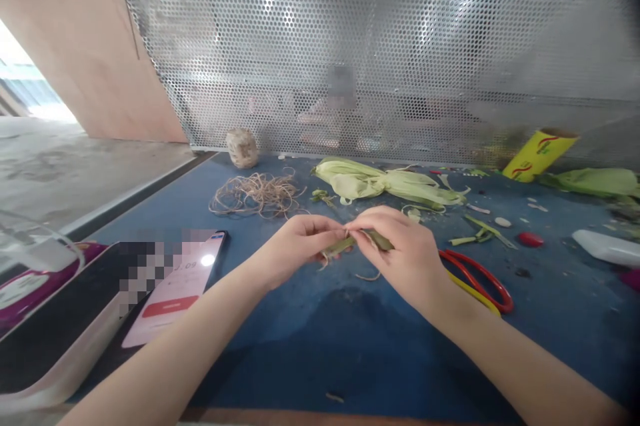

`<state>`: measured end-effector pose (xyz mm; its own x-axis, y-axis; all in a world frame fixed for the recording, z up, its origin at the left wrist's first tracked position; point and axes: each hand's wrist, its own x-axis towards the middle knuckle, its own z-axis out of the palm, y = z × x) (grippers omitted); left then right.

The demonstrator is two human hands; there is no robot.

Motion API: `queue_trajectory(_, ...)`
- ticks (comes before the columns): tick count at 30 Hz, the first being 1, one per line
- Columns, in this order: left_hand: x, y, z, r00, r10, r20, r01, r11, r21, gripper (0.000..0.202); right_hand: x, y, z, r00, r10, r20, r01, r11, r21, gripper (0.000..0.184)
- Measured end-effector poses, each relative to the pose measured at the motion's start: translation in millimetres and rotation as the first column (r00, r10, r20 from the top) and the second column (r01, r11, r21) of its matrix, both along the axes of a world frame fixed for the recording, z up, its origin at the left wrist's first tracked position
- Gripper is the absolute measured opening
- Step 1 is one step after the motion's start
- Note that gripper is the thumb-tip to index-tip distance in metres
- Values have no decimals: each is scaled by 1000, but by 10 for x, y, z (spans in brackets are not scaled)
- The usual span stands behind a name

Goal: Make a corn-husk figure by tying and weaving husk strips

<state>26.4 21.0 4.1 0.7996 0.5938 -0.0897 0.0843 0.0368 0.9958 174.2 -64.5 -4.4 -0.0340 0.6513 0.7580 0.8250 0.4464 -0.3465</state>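
Observation:
In the middle of the blue table, my left hand (pixel 311 237) and my right hand (pixel 400 243) meet with fingertips pinched together. Between them is a small folded piece of green corn husk (pixel 383 241), with what looks like thin brown twine around it. The fingers cover most of this piece. A loose end of twine (pixel 369 277) hangs just below. Beyond my hands lies a bundle of pale green corn husks (pixel 357 179), and to its left a tangled heap of twine (pixel 257 191). Scissors with red and yellow handles (pixel 487 279) lie beside my right wrist, partly hidden by it.
A lit phone (pixel 175 293) and a dark device with a pale edge (pixel 65 306) lie at left. A beige cylinder (pixel 242 148) stands before the perforated metal panel (pixel 300 46). At right are a tilted yellow tube (pixel 537 156), a white object (pixel 607 247) and plant scraps (pixel 483 233).

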Motion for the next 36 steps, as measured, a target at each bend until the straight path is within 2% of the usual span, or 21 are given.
queue_trajectory(9,-6,19,36,998,25,-66,-14,986,165,19,44,21,0,997,73,-34,-75,995,-65,13)
queue_trajectory(11,-8,4,58,996,27,-83,-3,961,276,17,38,14,-10,997,76,-32,-77,995,-59,13)
queue_trajectory(12,-11,-2,66,995,40,-90,-5,931,365,15,34,11,-16,996,80,-29,-82,995,-56,13)
queue_trajectory(13,-17,-6,71,993,64,-96,-10,879,476,11,31,8,-24,996,88,-28,-89,994,-58,13)
queue_trajectory(14,-26,-6,69,991,98,-95,-21,795,606,8,28,7,-31,995,96,-31,-98,993,-61,13)
queue_trajectory(15,-35,-1,62,987,135,-85,-29,675,738,7,27,7,-38,994,106,-35,-108,992,-66,14)
queue_trajectory(17,-55,25,32,981,193,-27,-48,371,928,9,25,11,-50,992,117,-48,-121,990,-68,12)
queue_trajectory(18,-64,42,13,980,199,7,-55,232,971,10,24,15,-55,992,119,-52,-122,990,-65,12)
queue_trajectory(19,-71,60,-7,981,192,35,-60,127,990,10,23,18,-58,992,116,-55,-120,991,-58,11)
queue_trajectory(20,-75,77,-26,983,177,50,-62,60,996,12,21,22,-61,992,112,-58,-115,992,-54,11)
queue_trajectory(22,-77,100,-52,988,149,35,-37,11,999,15,16,25,-64,993,94,-69,-98,994,-49,11)
queue_trajectory(24,-69,104,-59,991,136,-9,4,36,999,17,9,22,-69,993,76,-86,-81,995,-52,10)
queue_trajectory(25,-63,101,-55,990,139,-25,14,80,997,17,6,20,-72,993,74,-92,-79,996,-49,9)
queue_trajectory(26,-55,96,-47,988,149,-32,10,149,989,15,5,17,-77,992,76,-96,-81,996,-42,9)
queue_trajectory(27,-46,88,-35,986,164,-33,-9,246,969,13,5,14,-82,992,87,-96,-90,995,-32,10)
queue_trajectory(29,-27,71,-8,983,182,-30,-66,497,865,10,10,12,-95,989,122,-87,-124,992,-22,11)
queue_trajectory(31,-8,51,11,991,125,-40,-70,757,649,9,16,13,-108,984,156,-81,-160,986,-39,11)
queue_trajectory(32,1,40,14,996,69,-48,-34,852,522,10,17,13,-112,983,169,-78,-174,983,-59,11)
queue_trajectory(33,9,28,14,998,10,-58,15,912,409,10,15,12,-115,981,179,-70,-184,979,-81,11)
queue_trajectory(34,16,17,9,997,-28,-66,48,943,331,10,10,9,-116,981,185,-60,-190,976,-102,12)
queue_trajectory(36,26,-4,-6,995,-24,-92,51,951,305,9,-7,-1,-110,980,196,-27,-198,972,-126,12)
